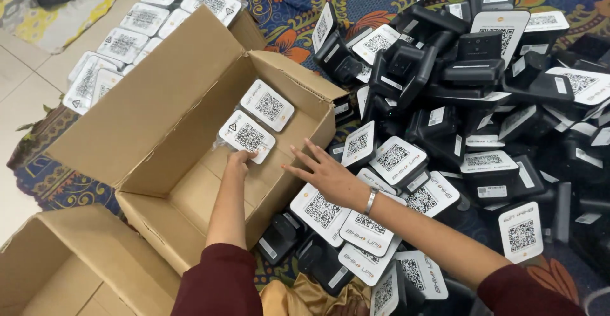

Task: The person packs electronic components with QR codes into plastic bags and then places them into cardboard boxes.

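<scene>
Head view: left hand (240,159) places white device (247,136) in cardboard box (190,81) (right hand (325,171) hovers).

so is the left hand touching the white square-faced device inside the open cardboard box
Touching: the head view shows the left hand fingertips on the white square-faced device's lower edge in the open cardboard box.

both arms stretched forward, left hand closed in a pinch, right hand spread open

the left arm runs straight ahead from a dark red sleeve pushed up above the elbow, forearm bare, its left hand (240,159) turned away from the camera with fingers curled together at the tips. the right arm comes in from the lower right and angles toward the left, sleeve likewise dark red, a silver band at the wrist; the right hand (322,168) is palm down, fingers (297,171) splayed and extended, thumb lowest.
</scene>
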